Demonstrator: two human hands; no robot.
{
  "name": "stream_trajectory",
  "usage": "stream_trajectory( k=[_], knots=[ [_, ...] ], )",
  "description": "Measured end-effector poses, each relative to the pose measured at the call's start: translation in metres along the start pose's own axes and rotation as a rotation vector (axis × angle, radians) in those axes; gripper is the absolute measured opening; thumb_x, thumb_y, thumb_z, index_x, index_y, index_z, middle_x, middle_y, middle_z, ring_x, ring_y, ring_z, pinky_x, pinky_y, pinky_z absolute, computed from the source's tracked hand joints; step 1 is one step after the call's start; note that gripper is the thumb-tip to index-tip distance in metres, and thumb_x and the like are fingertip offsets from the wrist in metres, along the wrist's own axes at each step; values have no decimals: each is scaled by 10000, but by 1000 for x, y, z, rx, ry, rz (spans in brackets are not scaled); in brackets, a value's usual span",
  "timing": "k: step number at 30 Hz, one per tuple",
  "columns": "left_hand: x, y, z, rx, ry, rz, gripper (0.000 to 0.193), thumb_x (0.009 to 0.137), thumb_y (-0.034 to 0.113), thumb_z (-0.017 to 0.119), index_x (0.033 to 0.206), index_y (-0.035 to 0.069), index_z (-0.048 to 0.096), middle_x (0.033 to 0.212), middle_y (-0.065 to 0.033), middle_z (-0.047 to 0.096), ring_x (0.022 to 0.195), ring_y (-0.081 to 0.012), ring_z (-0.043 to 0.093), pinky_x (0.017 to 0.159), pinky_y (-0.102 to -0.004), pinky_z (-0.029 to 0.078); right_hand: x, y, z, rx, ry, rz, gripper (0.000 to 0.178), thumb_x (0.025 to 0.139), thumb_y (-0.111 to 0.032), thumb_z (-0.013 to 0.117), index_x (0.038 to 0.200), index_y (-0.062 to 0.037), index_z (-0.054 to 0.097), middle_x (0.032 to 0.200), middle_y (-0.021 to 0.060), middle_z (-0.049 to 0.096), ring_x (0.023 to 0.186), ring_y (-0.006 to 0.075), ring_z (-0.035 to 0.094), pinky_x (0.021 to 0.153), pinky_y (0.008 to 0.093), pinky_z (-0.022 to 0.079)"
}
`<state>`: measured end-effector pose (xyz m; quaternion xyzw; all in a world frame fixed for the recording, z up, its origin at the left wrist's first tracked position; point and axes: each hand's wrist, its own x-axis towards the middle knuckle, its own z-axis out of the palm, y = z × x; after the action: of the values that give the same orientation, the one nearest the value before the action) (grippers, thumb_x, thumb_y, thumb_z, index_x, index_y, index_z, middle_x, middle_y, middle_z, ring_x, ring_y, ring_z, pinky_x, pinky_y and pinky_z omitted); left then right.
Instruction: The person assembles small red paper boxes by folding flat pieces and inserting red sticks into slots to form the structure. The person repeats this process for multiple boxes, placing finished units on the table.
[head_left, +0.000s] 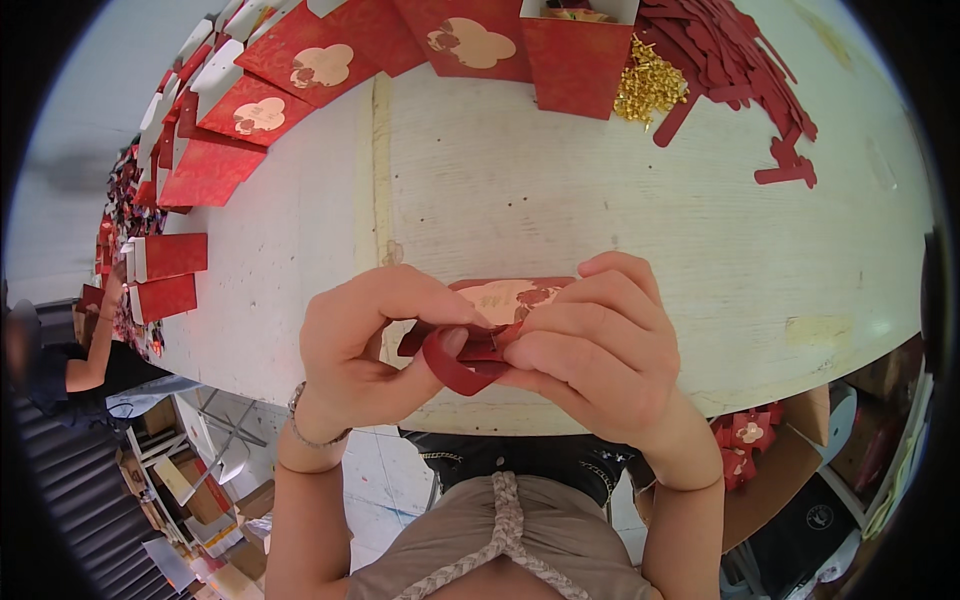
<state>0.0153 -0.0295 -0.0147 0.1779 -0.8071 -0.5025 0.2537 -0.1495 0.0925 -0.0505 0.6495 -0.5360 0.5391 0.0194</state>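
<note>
A red paper gift box (463,288) with a pale flower-shaped label is between my hands, close to the table's near edge. My left hand (355,345) is closed, its thumb and fingers pinching a dark red strip (465,378) that curls in a loop at the box's near side. From the right, my right hand (615,355) closes on the box's upper edge beside the strip, fingertips pressed together there. The fingers partly hide the box's opening. Whether a small fastener sits between the right fingertips I cannot tell.
Red boxes (285,85) stand in a curved row along the far left. Far right, gold fasteners (648,82) lie heaped beside piled dark red strips (715,50). A co-worker's arm (98,345) reaches in at left. Below right, a cardboard carton (775,510) contains red boxes.
</note>
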Motion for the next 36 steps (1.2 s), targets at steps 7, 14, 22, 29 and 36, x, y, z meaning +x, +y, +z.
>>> stream_trajectory(
  k=[7,14,22,29,36],
  knots=[
    [10,-6,0,48,-38,150,164,736,-113,582,860,-9,606,765,-136,674,715,-200,660,669,-277,537,1,1,-2,3,-19,1,242,624,-173,738,801,-67,612,840,20,628,738,168,579,707,326,429],
    [7,-6,0,51,-17,145,137,744,-90,611,846,-1,592,758,-142,668,707,-209,664,671,-292,552,0,1,1,19,2,16,243,616,-176,738,795,-68,613,820,20,622,736,174,580,699,329,433],
    [8,-6,1,11,-16,145,177,717,-121,584,849,-4,588,756,-143,665,700,-208,663,661,-281,547,1,0,1,18,14,30,247,608,-183,749,791,-79,620,807,13,616,728,171,577,694,328,431],
    [8,-6,-1,14,-33,129,204,715,-136,565,860,4,593,755,-137,672,709,-212,666,656,-276,534,2,0,1,12,0,22,250,602,-182,756,784,-77,621,808,10,618,719,169,572,690,323,427],
    [9,-7,0,4,-41,151,188,733,-122,568,865,12,583,748,-137,676,694,-219,668,657,-289,544,1,0,0,24,-3,28,249,603,-178,754,788,-76,621,795,9,609,709,174,563,690,326,426]
  ],
)
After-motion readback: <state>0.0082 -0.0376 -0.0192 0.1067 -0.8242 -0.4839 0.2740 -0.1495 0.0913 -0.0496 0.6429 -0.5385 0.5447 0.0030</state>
